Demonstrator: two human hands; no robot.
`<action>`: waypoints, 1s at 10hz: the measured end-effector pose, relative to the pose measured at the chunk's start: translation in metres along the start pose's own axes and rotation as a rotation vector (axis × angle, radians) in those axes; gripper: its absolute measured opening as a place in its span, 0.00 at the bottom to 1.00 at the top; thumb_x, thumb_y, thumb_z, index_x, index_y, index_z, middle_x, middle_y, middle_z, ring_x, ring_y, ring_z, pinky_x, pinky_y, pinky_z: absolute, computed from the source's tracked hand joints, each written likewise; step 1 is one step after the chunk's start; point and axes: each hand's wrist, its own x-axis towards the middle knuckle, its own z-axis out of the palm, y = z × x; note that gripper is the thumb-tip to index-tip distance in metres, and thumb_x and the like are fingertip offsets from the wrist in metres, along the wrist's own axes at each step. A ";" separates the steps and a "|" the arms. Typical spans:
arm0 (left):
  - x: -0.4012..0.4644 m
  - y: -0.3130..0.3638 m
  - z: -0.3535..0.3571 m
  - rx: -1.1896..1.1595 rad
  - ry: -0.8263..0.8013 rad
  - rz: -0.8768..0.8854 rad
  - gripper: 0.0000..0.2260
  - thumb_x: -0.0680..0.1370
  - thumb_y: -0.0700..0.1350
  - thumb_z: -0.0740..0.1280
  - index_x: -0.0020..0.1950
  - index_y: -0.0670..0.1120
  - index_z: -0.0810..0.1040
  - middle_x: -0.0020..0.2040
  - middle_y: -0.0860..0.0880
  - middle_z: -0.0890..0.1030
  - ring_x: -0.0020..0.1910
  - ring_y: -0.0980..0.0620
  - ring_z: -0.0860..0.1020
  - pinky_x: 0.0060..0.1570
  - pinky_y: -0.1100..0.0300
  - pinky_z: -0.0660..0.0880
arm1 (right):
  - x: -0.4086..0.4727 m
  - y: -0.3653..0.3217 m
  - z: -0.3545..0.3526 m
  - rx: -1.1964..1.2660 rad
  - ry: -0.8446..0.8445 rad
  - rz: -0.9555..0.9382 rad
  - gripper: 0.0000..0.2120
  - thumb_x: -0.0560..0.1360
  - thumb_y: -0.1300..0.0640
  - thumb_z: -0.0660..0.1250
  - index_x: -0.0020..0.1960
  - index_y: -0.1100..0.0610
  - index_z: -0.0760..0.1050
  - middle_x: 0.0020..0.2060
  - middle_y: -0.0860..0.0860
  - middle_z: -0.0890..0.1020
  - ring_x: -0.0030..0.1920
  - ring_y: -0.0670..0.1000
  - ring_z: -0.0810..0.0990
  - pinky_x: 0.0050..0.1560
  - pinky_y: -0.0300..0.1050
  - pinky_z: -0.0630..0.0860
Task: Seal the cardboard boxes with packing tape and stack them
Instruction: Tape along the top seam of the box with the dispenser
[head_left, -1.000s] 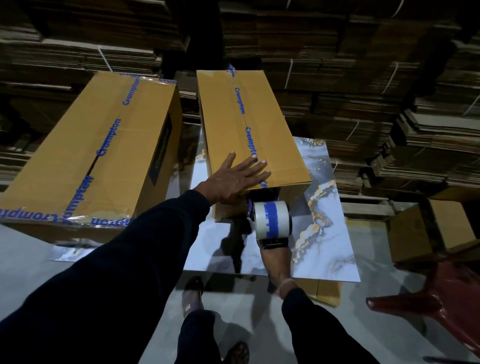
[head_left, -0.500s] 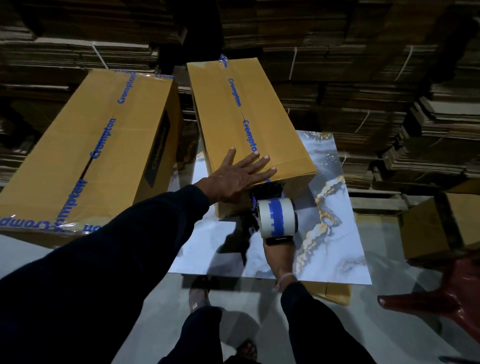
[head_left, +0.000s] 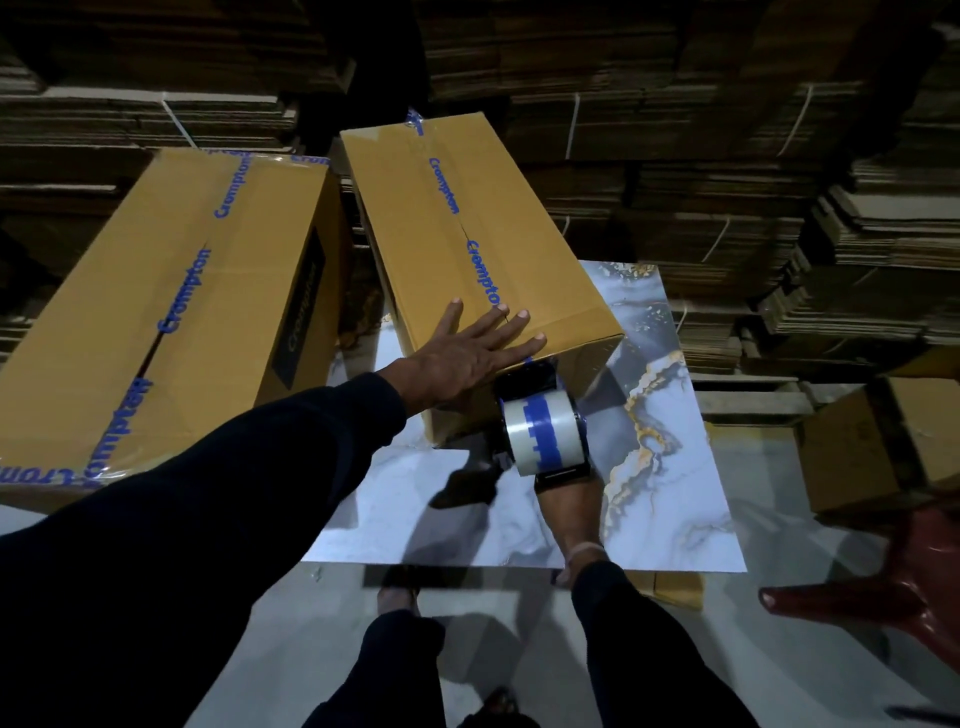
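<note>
Left hand (head_left: 470, 353) flat, fingers spread on box (head_left: 467, 228); right hand (head_left: 563, 506) grips dispenser (head_left: 543, 434) at near end. Sealing step; next, cut tape clean.

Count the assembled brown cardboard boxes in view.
3: large taped brown cardboard box at left, middle box under the left hand, third box at right. Others may be hidden.

Both arms in long dark sleeves (head_left: 208, 519), prob. navy or black, cuffs ending at the wrists. Thin pale band (head_left: 584, 550) round right wrist. Dark trousers (head_left: 395, 670); footwear (head_left: 397, 597) too dim to tell, maybe sandals.
</note>
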 end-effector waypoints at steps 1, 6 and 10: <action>0.000 -0.001 -0.006 -0.016 -0.017 -0.004 0.49 0.82 0.34 0.64 0.79 0.62 0.27 0.83 0.52 0.30 0.83 0.44 0.35 0.75 0.27 0.42 | 0.000 -0.011 -0.006 0.070 0.125 -0.151 0.06 0.73 0.68 0.72 0.48 0.62 0.82 0.39 0.47 0.79 0.41 0.48 0.74 0.45 0.36 0.68; -0.003 -0.001 -0.005 -0.004 0.013 -0.003 0.56 0.77 0.47 0.75 0.80 0.60 0.28 0.83 0.50 0.31 0.83 0.44 0.35 0.75 0.26 0.42 | 0.027 0.012 -0.064 -0.330 -0.096 0.072 0.16 0.68 0.46 0.71 0.46 0.58 0.81 0.46 0.61 0.86 0.49 0.64 0.84 0.43 0.48 0.77; 0.000 0.000 -0.011 -0.167 0.065 0.030 0.39 0.76 0.75 0.39 0.83 0.60 0.35 0.84 0.52 0.34 0.83 0.47 0.35 0.73 0.27 0.33 | 0.001 -0.002 -0.073 -0.062 -0.086 -0.064 0.14 0.72 0.62 0.76 0.57 0.57 0.79 0.52 0.58 0.85 0.53 0.57 0.83 0.52 0.48 0.77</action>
